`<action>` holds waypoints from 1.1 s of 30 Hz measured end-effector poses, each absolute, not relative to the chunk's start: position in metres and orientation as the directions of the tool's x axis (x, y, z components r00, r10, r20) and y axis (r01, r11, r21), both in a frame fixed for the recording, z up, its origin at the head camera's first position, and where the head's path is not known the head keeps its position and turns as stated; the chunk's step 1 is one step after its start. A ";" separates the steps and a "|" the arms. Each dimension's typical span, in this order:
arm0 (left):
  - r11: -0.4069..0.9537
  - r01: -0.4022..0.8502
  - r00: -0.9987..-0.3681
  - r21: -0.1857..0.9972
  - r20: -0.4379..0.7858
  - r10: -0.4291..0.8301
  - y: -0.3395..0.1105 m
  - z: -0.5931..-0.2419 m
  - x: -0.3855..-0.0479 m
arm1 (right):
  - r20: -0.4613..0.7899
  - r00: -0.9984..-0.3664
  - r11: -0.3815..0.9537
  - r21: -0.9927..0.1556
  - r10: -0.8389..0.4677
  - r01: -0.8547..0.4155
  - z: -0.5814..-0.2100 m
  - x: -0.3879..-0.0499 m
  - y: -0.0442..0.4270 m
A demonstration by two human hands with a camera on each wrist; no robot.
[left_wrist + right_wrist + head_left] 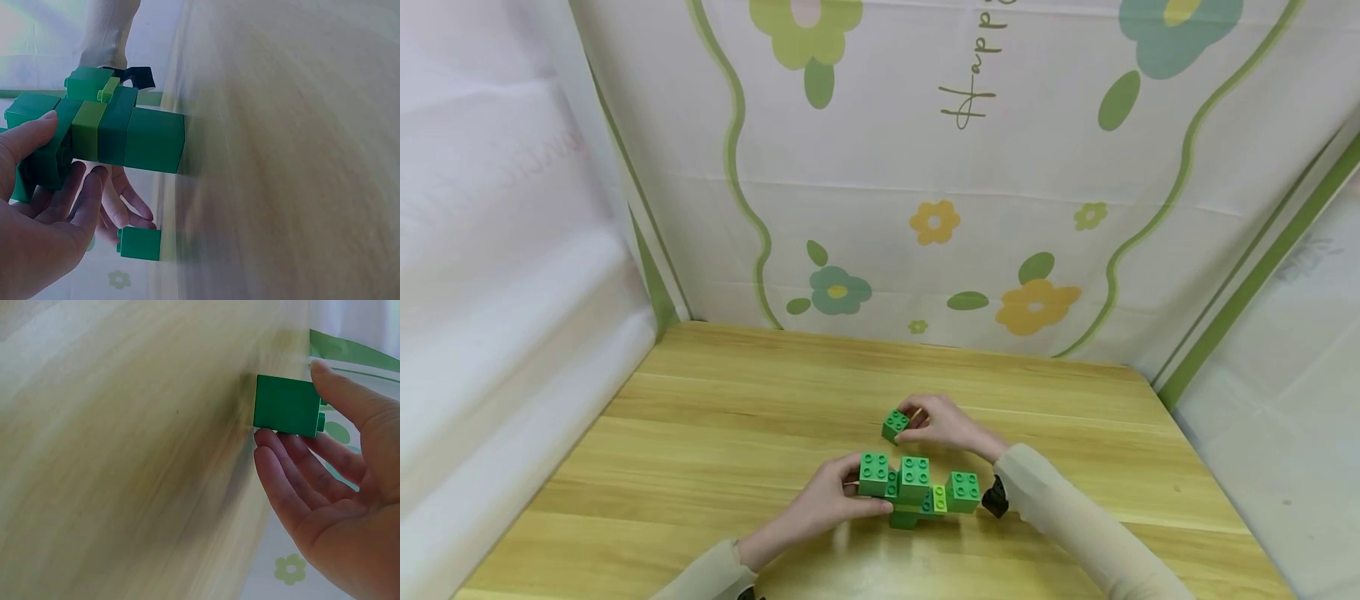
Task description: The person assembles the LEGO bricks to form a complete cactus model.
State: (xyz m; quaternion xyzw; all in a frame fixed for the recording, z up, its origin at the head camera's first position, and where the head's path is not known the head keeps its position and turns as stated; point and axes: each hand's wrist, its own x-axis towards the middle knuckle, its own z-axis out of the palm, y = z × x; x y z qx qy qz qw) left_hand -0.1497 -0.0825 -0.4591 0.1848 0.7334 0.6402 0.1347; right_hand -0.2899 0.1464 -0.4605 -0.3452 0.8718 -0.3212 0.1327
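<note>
My left hand grips the left part of a structure of joined green building blocks, thumb on the near side. Several studded cubes stand out from the structure, and a thin lime-green brick sits on it. In the left wrist view, the bottom dark green block faces the tabletop. Just beyond the structure, my right hand holds a single green block between thumb and fingers. The right wrist view shows this block close to the wood, its studs turned toward the palm.
The wooden table lies under both hands. Behind it hangs a white cloth printed with flowers, and cloth walls stand at the sides. A black strap device is on the right wrist, beside the structure's right end.
</note>
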 end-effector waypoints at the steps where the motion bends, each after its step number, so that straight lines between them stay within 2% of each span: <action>1: 0.114 0.098 -0.896 0.989 0.038 0.443 -0.083 -0.459 -0.150 | -0.005 -0.724 0.553 -0.650 -0.689 -0.521 -0.461 -0.290 0.146; 12: 0.117 0.105 -0.894 0.988 0.043 0.446 -0.082 -0.458 -0.150 | 0.026 -0.711 0.540 -0.632 -0.702 -0.556 -0.451 -0.284 0.150; 25: 0.117 0.096 -0.898 0.988 0.036 0.438 -0.082 -0.459 -0.149 | 0.066 -0.702 0.510 -0.639 -0.709 -0.575 -0.420 -0.268 0.162; 33: 0.120 0.091 -0.898 0.989 0.030 0.439 -0.083 -0.459 -0.149 | 0.128 -0.698 0.507 -0.597 -0.704 -0.622 -0.400 -0.257 0.170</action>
